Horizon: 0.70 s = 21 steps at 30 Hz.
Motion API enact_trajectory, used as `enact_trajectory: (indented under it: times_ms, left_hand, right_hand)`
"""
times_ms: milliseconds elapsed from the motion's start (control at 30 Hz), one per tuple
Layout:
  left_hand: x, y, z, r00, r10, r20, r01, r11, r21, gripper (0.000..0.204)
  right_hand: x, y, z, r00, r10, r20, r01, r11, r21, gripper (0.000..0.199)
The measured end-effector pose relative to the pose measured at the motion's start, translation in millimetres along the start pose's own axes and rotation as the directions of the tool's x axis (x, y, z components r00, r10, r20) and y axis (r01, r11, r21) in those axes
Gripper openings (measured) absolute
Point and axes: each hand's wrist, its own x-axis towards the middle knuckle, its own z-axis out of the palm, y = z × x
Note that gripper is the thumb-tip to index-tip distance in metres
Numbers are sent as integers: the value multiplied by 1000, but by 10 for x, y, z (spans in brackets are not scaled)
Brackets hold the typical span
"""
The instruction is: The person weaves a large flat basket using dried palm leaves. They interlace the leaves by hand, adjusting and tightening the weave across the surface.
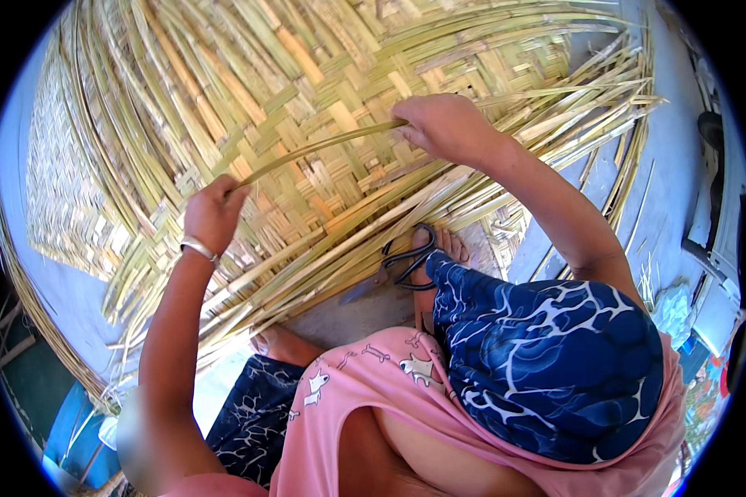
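Note:
A thin green-yellow reed strip (323,145) is stretched above a large woven reed mat (307,199). One stretch of it is pinched in my left hand (214,214), which has a pale bangle at the wrist. Farther right and a little higher, my right hand (448,128) grips the same strip with curled fingers. Both hands hover over the mat's partly woven area, where broad strips cross one another. Long loose strip ends (174,66) fan out across the far left of the mat.
Black-handled scissors (410,257) lie by my bare foot (452,244). Loose strips (588,99) spread along the mat's right and near edges over the grey floor (667,166). A bundle of long strips (37,306) runs down the left side, near a blue object (79,439).

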Motion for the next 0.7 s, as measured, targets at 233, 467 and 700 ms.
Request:
enact_trajectory:
  times_ms: [233, 467, 700]
  left_hand:
    - [102, 322, -87, 982, 109, 157, -106, 994, -26, 31]
    - [307, 556, 145, 946, 273, 174, -240, 952, -189, 22]
    - [147, 479, -308, 813, -55, 580, 285, 906, -314, 36]
  right_hand:
    - [185, -28, -386, 1000, 12, 1, -12, 991, -131, 13]
    - [372, 177, -246, 980, -177, -91, 150, 958, -245, 19]
    - [-129, -4, -100, 976, 216, -25, -167, 819, 549, 37]
